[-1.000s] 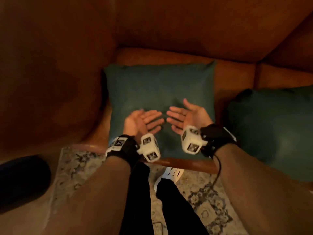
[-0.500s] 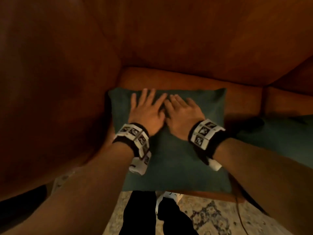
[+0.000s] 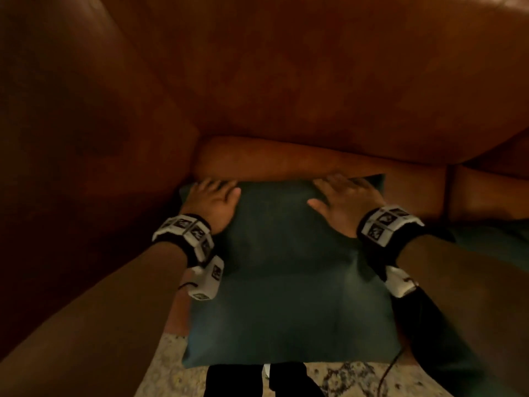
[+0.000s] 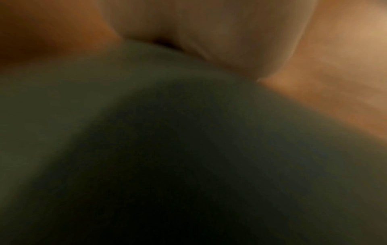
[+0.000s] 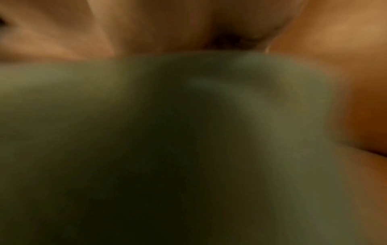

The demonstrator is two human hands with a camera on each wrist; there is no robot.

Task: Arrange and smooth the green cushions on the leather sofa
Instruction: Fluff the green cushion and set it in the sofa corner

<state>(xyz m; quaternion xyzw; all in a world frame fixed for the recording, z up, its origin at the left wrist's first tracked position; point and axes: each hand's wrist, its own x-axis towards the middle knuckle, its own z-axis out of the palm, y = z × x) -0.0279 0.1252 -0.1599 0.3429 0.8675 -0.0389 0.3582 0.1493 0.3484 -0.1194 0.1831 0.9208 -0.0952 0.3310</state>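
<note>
A dark green cushion lies flat on the brown leather sofa seat, reaching the seat's front edge. My left hand presses palm down on its far left corner. My right hand presses flat near its far right corner, fingers spread toward the back edge. The two hands are wide apart. Both wrist views are blurred and show only green fabric under a palm with leather beyond.
The sofa's backrest rises behind the cushion and the armrest closes the left side. A second green cushion lies to the right. Patterned carpet and my dark trouser legs are below the seat edge.
My hands turned palms down onto the cushion's middle, then slid apart toward its far corners. The head view moved closer to the sofa.
</note>
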